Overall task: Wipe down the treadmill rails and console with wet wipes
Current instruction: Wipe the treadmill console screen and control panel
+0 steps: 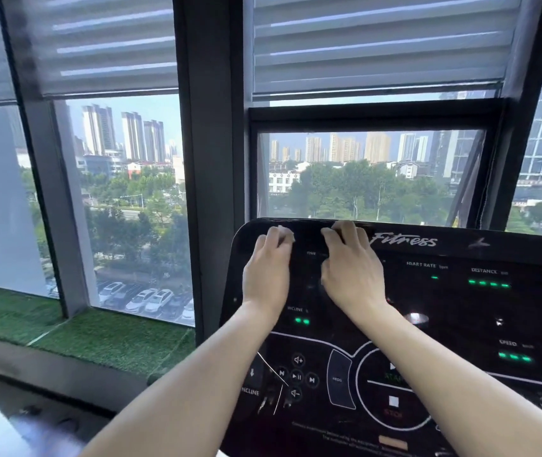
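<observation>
At the upper left corner of the treadmill console (444, 311), both of the person's hands lie side by side on the glossy black panel. The console is a wide slab whose long axis runs left to right across the view, its face tilted up toward the person and its top edge pointing toward the window (368, 176) just behind it. The left hand (268, 275) sits nearest the rounded corner, palm down, its fingers curled at the console's top edge; the fingertips are blurred, and something pale shows at them that may be a wipe, though it cannot be told for sure. The right hand (352, 275) lies just beside it, toward the console's middle, fingers bent and close together with their tips at the top edge, beside the word "Fitness" printed there. Whether this hand holds anything cannot be told. Both forearms reach up across the lower half of the console, crossing the incline, volume and start/stop markings. Green dashes glow on the console's readouts for incline, distance and speed. Left of the console, a strip of green artificial turf (98, 338) covers the window ledge, and blinds (378, 44) hang half lowered above the console.
</observation>
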Tool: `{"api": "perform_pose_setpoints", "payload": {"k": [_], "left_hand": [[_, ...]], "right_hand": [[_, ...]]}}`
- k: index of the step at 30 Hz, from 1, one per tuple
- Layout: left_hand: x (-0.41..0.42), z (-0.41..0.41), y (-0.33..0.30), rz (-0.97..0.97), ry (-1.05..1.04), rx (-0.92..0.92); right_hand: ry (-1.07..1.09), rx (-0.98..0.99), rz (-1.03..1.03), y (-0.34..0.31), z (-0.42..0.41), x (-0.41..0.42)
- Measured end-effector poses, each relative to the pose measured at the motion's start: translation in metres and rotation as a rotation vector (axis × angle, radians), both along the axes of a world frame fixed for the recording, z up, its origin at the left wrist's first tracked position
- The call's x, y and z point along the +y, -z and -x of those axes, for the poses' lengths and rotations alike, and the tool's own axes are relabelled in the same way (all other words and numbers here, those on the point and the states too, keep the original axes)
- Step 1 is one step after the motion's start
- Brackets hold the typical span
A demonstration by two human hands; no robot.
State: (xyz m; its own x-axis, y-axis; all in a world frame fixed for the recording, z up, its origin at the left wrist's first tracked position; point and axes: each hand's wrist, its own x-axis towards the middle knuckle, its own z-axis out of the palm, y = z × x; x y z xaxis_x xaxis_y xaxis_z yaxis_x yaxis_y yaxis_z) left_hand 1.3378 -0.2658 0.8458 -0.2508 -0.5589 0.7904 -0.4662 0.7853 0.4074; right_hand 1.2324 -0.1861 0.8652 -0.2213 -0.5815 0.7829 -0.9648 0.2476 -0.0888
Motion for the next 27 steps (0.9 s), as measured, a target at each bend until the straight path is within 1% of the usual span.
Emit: {"api": "perform_pose_setpoints", "payload": {"k": [1,2,5,7,9,11,14,16,19,21,22,25,27], "left_hand": [[-0.003,-0.001,-0.003,-0.016,0.044,-0.008],[-0.009,-0.005,-0.008,-0.023,0.038,-0.018],[-0.030,-0.020,-0.018,-0.064,-0.084,0.067],[-0.035,-0.025,-0.013,-0.047,-0.141,0.061],[-0.032,-0.031,0.010,-0.024,-0.157,0.005],[-0.026,-0.044,0.043,-0.059,-0.134,0.010],[-0.014,-0.058,0.077,-0.007,-0.153,-0.033],[-0.023,-0.055,0.066,-0.023,-0.164,-0.011],[-0.045,-0.043,0.021,-0.101,-0.114,0.094],[-0.057,-0.039,0.002,-0.082,-0.140,0.122],[-0.059,-0.039,0.004,-0.072,-0.165,0.113],[-0.042,-0.053,0.042,-0.041,-0.175,0.105],[-0.024,-0.064,0.080,0.001,-0.185,0.028]], "right_hand": [[-0.008,0.008,-0.007,-0.001,-0.003,-0.003],[-0.017,0.012,-0.008,-0.001,-0.005,-0.005],[-0.028,0.013,0.025,-0.002,-0.001,-0.010],[-0.036,0.032,0.049,-0.002,0.002,-0.011],[-0.060,0.044,0.059,-0.001,0.003,-0.010],[-0.075,0.064,0.068,0.002,0.003,-0.008],[-0.071,0.105,0.069,0.008,0.005,-0.004],[-0.075,0.093,0.050,0.009,0.006,-0.003],[-0.074,0.079,0.018,0.008,0.008,-0.002],[-0.072,0.069,0.009,0.008,0.009,-0.002],[-0.073,0.061,0.002,0.009,0.009,-0.002],[-0.087,0.059,0.021,0.014,0.009,-0.002],[-0.088,0.072,0.034,0.017,0.009,-0.001]]}}
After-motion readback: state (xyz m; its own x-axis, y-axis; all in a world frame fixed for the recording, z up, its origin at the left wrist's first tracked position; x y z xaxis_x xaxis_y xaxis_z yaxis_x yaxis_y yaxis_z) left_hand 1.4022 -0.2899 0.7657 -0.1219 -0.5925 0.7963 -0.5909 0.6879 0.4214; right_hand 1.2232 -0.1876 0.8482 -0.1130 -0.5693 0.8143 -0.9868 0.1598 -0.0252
